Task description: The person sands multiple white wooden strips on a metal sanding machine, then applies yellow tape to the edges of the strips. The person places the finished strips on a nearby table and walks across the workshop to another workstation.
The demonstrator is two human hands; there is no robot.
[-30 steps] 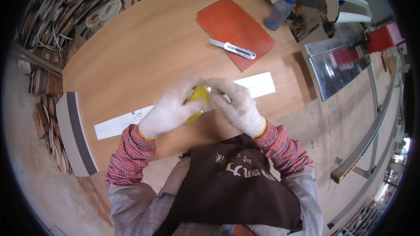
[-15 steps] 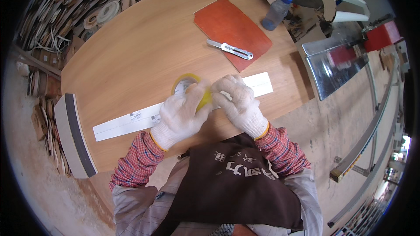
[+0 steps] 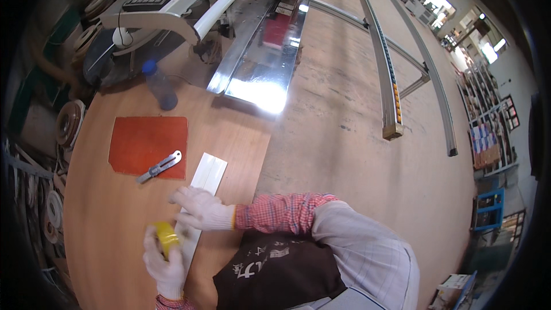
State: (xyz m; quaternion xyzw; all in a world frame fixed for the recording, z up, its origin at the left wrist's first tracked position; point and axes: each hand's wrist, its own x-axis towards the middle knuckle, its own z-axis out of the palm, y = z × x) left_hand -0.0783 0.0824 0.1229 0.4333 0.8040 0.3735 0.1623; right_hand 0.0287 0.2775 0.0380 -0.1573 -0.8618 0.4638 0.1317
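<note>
On the smooth brown wooden surface (image 3: 109, 218), a long flat white strip (image 3: 202, 189) lies lengthwise, with a matte red-orange cutting mat (image 3: 143, 140) just beside it bearing a slim metal utility knife (image 3: 159, 167). The right hand (image 3: 201, 209), in a knitted white glove, rests flat on the strip, its grip open and holding nothing. The gloved left hand (image 3: 163, 264) has its grip closed around a yellow tape roll (image 3: 167, 237) at the strip's near end.
</note>
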